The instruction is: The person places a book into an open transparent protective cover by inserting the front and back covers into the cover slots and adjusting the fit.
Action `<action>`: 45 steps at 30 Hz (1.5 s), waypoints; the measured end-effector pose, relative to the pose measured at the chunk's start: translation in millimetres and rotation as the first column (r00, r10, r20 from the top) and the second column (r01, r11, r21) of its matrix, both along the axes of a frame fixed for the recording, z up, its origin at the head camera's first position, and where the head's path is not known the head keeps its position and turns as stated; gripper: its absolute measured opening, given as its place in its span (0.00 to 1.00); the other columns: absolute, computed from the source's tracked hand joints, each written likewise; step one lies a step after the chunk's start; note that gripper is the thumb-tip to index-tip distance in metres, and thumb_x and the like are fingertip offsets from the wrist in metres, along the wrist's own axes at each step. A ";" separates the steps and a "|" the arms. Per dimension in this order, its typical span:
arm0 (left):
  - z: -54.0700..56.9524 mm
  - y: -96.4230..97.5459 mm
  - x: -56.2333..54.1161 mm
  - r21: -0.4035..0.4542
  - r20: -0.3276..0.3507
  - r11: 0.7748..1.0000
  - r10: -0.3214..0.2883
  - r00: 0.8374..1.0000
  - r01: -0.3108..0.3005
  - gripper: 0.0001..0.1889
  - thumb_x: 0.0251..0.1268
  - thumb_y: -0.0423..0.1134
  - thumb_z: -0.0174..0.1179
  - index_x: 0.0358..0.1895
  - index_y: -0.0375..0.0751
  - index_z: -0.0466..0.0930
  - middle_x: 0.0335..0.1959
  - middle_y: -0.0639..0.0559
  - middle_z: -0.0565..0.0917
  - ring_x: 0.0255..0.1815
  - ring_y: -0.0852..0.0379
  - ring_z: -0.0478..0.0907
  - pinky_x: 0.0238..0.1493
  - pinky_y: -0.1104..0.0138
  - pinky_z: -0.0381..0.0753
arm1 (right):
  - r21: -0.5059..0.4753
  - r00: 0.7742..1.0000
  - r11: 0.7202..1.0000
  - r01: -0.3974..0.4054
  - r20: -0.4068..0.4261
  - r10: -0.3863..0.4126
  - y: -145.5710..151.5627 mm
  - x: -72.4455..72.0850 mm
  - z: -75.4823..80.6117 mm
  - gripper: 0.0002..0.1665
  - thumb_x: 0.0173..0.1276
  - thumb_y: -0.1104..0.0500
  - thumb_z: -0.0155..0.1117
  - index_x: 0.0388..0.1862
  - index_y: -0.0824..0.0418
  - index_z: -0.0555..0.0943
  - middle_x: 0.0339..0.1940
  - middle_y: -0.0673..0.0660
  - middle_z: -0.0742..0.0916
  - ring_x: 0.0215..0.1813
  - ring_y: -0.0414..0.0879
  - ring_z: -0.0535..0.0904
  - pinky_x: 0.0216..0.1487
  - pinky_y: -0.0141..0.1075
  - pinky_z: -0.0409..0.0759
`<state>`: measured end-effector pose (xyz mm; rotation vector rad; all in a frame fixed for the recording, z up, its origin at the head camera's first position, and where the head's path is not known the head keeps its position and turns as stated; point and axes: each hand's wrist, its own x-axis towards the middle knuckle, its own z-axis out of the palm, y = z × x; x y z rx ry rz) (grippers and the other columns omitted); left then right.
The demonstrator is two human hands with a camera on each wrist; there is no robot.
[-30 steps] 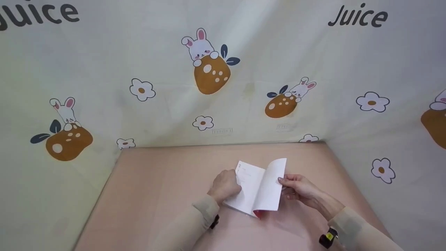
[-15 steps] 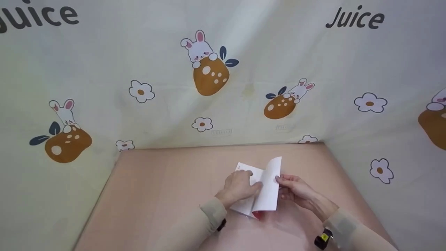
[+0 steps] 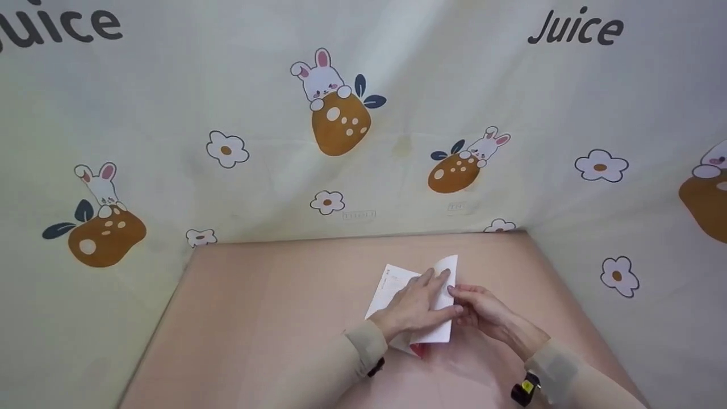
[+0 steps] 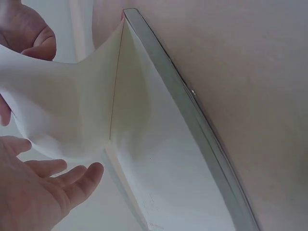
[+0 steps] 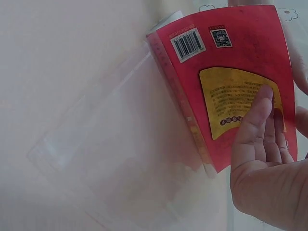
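A book (image 3: 392,287) lies opened on the table, its white inside facing up in the head view. My right hand (image 3: 485,309) pinches the outer edge of the raised right-hand cover, thumb on the inside and fingers behind it. From the right wrist, the red outer cover (image 5: 231,55) shows a barcode and a yellow text panel, with fingers lying against it. My left hand (image 3: 417,304) reaches across the book, fingers spread over the raised white flap (image 4: 53,106). Beside the spine, a clear plastic sheet (image 5: 106,125) lies on the table; its join to the book is unclear.
A pink-beige tabletop (image 3: 272,295) surrounds the book. Behind it and along both sides hangs a pale curtain (image 3: 255,85) printed with rabbits, flowers and lettering.
My left hand has moved right, from the left page's edge across the book to the raised cover, its fingers spreading. My right hand keeps its pinch, shifted slightly left.
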<state>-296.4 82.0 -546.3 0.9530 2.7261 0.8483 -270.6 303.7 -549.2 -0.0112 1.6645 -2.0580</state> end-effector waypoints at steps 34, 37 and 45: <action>-16.4 12.7 -1.9 -0.173 -0.053 0.985 -0.003 0.999 -0.006 0.46 0.78 0.70 0.56 0.93 0.66 0.53 0.94 0.33 0.54 0.95 0.30 0.53 0.88 0.38 0.69 | 0.811 0.861 0.341 0.476 -0.509 0.010 7.7 20.8 -12.9 0.30 0.83 0.40 0.67 0.65 0.65 0.85 0.64 0.67 0.92 0.66 0.67 0.88 0.66 0.64 0.85; -17.3 13.8 0.0 -0.176 -0.053 0.984 -0.003 0.999 -0.007 0.45 0.79 0.69 0.57 0.93 0.66 0.53 0.94 0.32 0.52 0.95 0.30 0.52 0.88 0.39 0.69 | 0.842 0.862 0.270 0.468 -0.502 0.070 9.8 21.4 -18.8 0.38 0.82 0.38 0.66 0.71 0.69 0.80 0.71 0.73 0.86 0.72 0.74 0.82 0.71 0.69 0.81; -23.8 17.6 6.3 -0.239 -0.106 0.971 0.006 0.994 -0.032 0.45 0.78 0.68 0.57 0.93 0.65 0.55 0.94 0.29 0.51 0.94 0.29 0.54 0.88 0.43 0.70 | 0.892 0.883 0.122 0.435 -0.449 0.134 10.9 21.9 -35.3 0.48 0.85 0.33 0.58 0.79 0.74 0.72 0.79 0.81 0.76 0.78 0.81 0.74 0.71 0.75 0.79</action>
